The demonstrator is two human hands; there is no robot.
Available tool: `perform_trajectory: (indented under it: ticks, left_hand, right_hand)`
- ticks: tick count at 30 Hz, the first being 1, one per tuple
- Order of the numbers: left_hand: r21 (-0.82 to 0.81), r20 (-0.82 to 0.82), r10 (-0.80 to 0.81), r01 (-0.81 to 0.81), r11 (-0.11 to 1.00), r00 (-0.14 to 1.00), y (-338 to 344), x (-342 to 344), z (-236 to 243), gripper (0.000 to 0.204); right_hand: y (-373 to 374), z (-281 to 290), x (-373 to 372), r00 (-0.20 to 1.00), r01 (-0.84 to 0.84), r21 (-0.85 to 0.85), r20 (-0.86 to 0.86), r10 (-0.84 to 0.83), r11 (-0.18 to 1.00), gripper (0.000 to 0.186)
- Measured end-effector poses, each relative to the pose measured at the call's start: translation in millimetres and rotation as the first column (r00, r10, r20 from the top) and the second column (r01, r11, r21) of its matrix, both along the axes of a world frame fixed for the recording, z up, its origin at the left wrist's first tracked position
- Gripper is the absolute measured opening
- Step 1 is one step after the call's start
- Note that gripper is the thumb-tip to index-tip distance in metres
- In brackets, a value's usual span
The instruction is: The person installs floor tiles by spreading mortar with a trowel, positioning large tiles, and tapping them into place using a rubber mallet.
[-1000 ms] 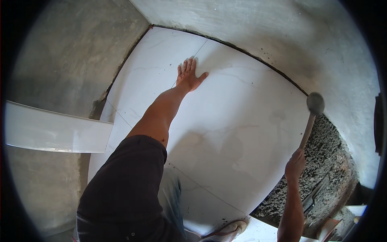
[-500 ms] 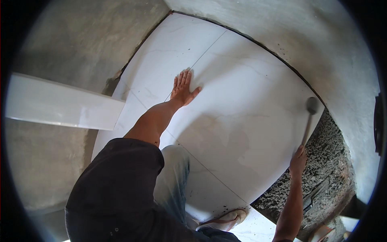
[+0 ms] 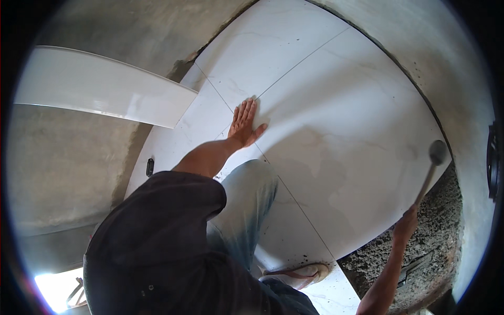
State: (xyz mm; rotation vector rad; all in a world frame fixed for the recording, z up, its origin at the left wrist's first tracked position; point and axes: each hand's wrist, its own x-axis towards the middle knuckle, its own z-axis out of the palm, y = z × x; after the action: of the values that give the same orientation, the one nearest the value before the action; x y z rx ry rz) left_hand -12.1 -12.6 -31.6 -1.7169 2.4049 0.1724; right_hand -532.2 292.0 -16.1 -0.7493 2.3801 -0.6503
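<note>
Large white marble-veined floor tiles (image 3: pixel 336 131) lie side by side with thin dark joints between them. My left hand (image 3: pixel 244 125) is pressed flat on the tiles near where joints meet, fingers spread, holding nothing. My right hand (image 3: pixel 406 223) grips the wooden handle of a mallet (image 3: pixel 437 152) with a dark rounded head. That head is over the far right corner of the large tile, close to the wall; whether it touches the tile I cannot tell.
Rough grey mortar (image 3: pixel 378 262) is exposed at the lower right, with a dark metal tool (image 3: pixel 415 266), perhaps a trowel, lying on it. A glossy white panel (image 3: pixel 110 86) juts in from the left. A small black object (image 3: pixel 150 167) rests on a tile. Bare cement walls (image 3: pixel 441 58) border the floor.
The view has shifted, so the tiles and walls sit differently in it. My right hand and the mallet have moved toward the tile's right corner. My left hand stays flat on the tiles.
</note>
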Motion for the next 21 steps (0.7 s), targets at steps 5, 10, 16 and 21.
perform_trajectory:
  ticks: [5,10,16,21]
  left_hand:
    - [0.014,-0.006,0.079,-0.079,0.997,0.997,39,35,2,0.085]
    - [0.006,-0.025,0.098,-0.098,0.995,0.995,62,44,-1,0.084]
    - [-0.020,0.000,0.103,-0.103,0.995,0.995,110,86,-15,0.079]
    - [-0.061,0.210,-0.121,0.137,0.989,0.970,118,126,-6,0.055]
  right_hand:
    - [-2,0,29,0.989,0.139,-0.201,-0.025,-0.147,0.970,0.070]
    - [12,-12,1,0.995,0.100,-0.081,-0.010,-0.101,0.992,0.073]
    - [15,-19,5,0.985,-0.029,-0.206,-0.174,-0.007,0.978,0.075]
    - [2,11,-2,1.000,-0.026,0.034,0.015,0.026,0.999,0.068]
